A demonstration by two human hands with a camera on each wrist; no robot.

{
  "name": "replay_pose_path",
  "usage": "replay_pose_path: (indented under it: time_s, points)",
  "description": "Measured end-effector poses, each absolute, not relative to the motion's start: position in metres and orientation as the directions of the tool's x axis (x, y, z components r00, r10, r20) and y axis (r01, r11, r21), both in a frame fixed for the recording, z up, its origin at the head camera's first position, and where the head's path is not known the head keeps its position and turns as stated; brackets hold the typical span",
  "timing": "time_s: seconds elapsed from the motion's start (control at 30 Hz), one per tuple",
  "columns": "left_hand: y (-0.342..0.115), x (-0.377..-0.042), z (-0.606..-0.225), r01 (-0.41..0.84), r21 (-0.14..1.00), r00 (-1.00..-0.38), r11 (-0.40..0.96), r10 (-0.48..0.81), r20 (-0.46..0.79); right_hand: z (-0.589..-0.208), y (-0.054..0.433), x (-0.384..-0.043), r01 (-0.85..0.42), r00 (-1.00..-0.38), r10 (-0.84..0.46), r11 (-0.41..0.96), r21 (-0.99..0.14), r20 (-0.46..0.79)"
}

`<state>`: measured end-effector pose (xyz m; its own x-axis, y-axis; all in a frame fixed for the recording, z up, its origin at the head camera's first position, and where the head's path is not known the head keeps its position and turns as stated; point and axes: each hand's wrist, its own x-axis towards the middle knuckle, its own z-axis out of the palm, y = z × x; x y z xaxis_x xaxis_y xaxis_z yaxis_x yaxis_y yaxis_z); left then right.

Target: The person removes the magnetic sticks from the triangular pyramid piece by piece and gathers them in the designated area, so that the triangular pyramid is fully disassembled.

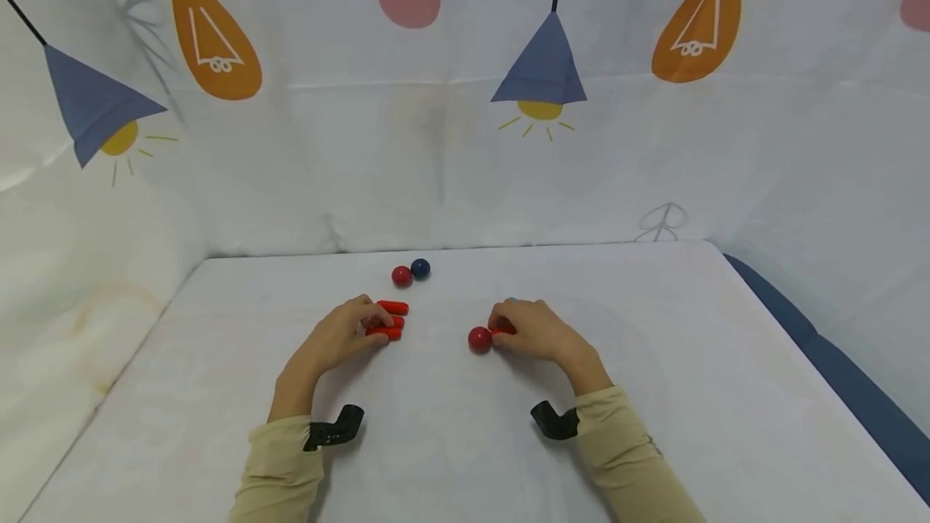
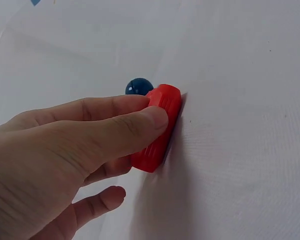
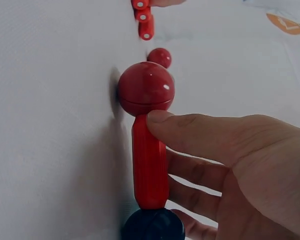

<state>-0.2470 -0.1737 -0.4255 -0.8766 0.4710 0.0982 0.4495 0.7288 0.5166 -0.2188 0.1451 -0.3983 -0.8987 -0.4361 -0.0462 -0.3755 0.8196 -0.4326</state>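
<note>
My left hand pinches a red rod between thumb and fingers at the table. Three red rods lie side by side at its fingertips in the head view; the fingers partly cover them. My right hand holds another red rod, with the thumb near its upper end. A red ball touches one end of that rod. At the other end sits a dark blue ball, seen in the right wrist view and cut off by the frame.
Toward the back of the white table lie a red ball and a dark blue ball, close together. A sliver of light blue shows behind the right hand. A patterned curtain hangs along the table's far edge.
</note>
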Motion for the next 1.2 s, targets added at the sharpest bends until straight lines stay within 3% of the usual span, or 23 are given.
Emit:
replay_pose_path:
  time_s: [0.47,0.9,1.2]
  points:
    - [-0.161,-0.248,-0.43,0.417,0.489,-0.904,0.766,0.405,0.138,-0.407,0.138,-0.216,-0.408,-0.882,-0.47,0.795,-0.45,-0.031]
    - [-0.162,-0.246,-0.426,0.45,0.494,-0.889,0.744,0.426,0.169,-0.409,0.132,-0.219,-0.435,-0.872,-0.49,0.792,-0.428,-0.021]
    - [-0.106,-0.237,-0.426,0.56,0.543,-0.809,0.626,0.555,0.194,-0.407,0.133,-0.223,-0.444,-0.873,-0.488,0.793,-0.416,0.003]
